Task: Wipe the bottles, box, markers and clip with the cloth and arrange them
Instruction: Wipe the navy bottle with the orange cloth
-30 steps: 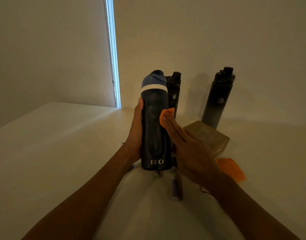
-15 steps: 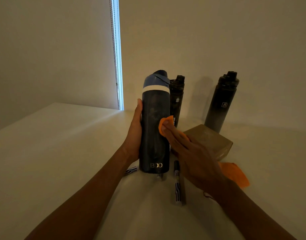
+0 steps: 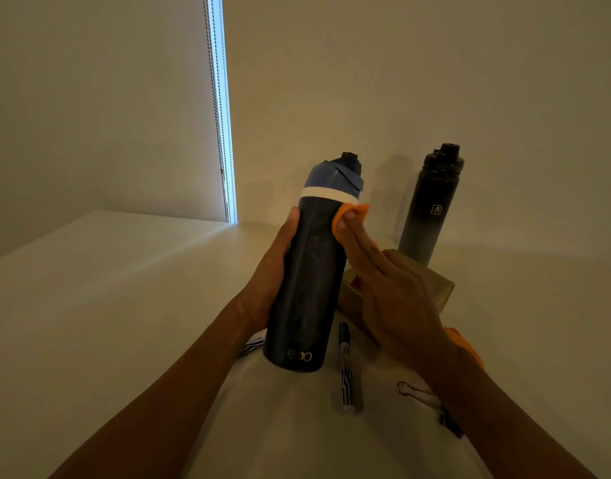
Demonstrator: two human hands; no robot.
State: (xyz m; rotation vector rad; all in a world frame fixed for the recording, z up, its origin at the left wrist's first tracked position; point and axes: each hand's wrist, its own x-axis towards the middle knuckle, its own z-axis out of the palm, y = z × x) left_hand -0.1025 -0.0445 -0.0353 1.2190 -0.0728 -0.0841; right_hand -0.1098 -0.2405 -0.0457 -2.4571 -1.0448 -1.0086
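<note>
Blue-capped bottle: held upright before us, our left hand wrapped round its body. Orange cloth: pressed flat-fingered by our right hand, now risen from mid-body to just under the white band. Body wipe nearly done, we judge; cap remains.

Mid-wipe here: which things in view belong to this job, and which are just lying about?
Job: blue-capped bottle, black bottle, cloth, box, marker, clip.
Lying about: only the blind cord.
</note>
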